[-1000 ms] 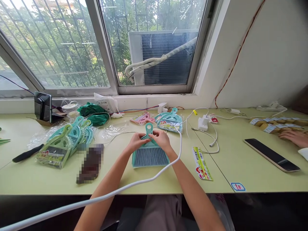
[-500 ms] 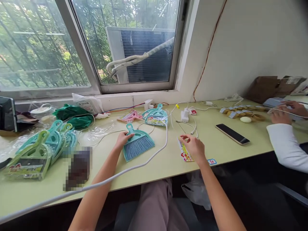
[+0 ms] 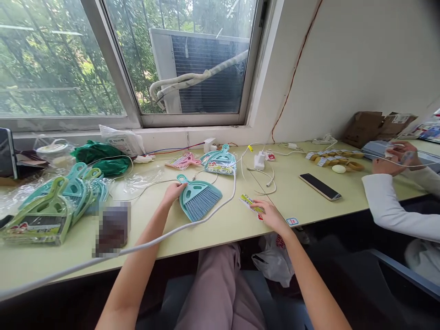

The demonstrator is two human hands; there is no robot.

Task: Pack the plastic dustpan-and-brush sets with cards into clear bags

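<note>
My left hand [image 3: 174, 191] is closed on the handle end of a teal dustpan with a grey-blue bristled brush [image 3: 200, 200] lying in it, near the middle of the table. To the right, my right hand [image 3: 270, 213] has its fingers on a printed yellow-green card [image 3: 248, 200] and covers part of it. The card lies at the table surface, tilted toward the upper left. Farther back sits a bagged teal dustpan set [image 3: 220, 162], beside a pink one [image 3: 183, 161].
Bagged dustpan sets [image 3: 41, 215] pile up at the left. A white cable crosses in front of the table. A phone [image 3: 320, 186] and charger [image 3: 259, 159] lie right. Another person's hands [image 3: 395, 158] work at the far right.
My right hand has lowered onto the card, which now slants more to the left. The dustpan and brush in my left hand have turned slightly. The view has shifted a little.
</note>
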